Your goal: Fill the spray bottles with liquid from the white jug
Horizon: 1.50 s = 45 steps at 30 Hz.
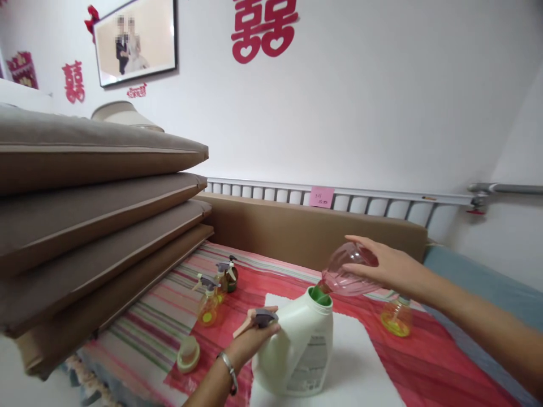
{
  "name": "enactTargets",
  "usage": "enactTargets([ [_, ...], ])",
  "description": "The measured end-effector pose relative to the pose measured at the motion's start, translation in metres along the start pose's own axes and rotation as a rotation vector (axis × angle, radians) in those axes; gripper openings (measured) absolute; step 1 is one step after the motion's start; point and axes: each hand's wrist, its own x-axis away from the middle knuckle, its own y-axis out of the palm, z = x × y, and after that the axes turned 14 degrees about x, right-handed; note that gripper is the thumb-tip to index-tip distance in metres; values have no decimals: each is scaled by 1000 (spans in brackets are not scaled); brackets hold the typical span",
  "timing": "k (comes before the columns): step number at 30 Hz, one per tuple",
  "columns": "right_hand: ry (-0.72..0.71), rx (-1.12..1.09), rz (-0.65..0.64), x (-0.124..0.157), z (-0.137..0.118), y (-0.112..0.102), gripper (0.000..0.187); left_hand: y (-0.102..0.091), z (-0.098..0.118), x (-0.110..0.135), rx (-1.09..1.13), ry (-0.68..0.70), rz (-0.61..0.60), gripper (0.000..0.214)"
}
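My right hand grips a clear pink bottle, tilted with its neck at the green mouth of a white detergent jug. The jug stands upright on a white cloth. Close against the jug's left side, my left hand is closed around a grey-and-white trigger spray head. A round pale green cap lies to the left of that hand. Whether liquid is flowing between bottle and jug is not clear.
Spray bottles with yellow liquid and a dark pump bottle stand at the back left. Another yellow-liquid bottle is at the right. Stacked cushions rise on the left. Behind are a brown board and a radiator.
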Motion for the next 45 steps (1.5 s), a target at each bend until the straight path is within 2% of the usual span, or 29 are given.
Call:
enactTargets([
  [6, 99, -107, 17, 6, 6, 1, 77, 6, 18, 5, -20, 18, -11, 48],
  [8, 171, -267, 33, 11, 9, 3, 75, 4, 19, 3, -1, 70, 37, 45],
  [11, 353, -683, 75, 30, 18, 16, 70, 2, 25, 2, 39, 164, 125, 44],
  [14, 502, -1218, 99, 66, 22, 48, 63, 4, 42, 4, 148, 243, 178, 44],
  [16, 560, -1564, 6, 97, 14, 78, 57, 9, 56, 7, 270, 288, 192, 44],
  [17, 569, -1680, -113, 113, 7, 95, 57, 12, 63, 10, 336, 302, 191, 44],
  [20, 767, -1885, -223, 157, -26, 145, 68, 20, 80, 18, 515, 325, 188, 43],
  [21, 803, -1944, -304, 168, -37, 159, 72, 23, 84, 21, 552, 325, 191, 42],
  [23, 846, -2036, -403, 184, -57, 182, 74, 27, 89, 27, 590, 327, 193, 41],
  [25, 871, -2074, -456, 191, -68, 195, 71, 30, 91, 33, 597, 321, 188, 42],
  [28, 882, -2099, -492, 195, -71, 199, 65, 35, 92, 39, 588, 312, 180, 43],
  [34, 779, -2168, -434, 197, -63, 190, 56, 39, 90, 42, 564, 317, 178, 43],
  [37, 805, -2166, -463, 195, -63, 189, 61, 44, 88, 43, 560, 310, 170, 42],
  [40, 813, -2184, -485, 191, -70, 190, 70, 57, 78, 50, 535, 304, 156, 41],
  [45, 747, -2256, -324, 184, -97, 193, 83, 86, 50, 63, 493, 261, 144, 38],
])
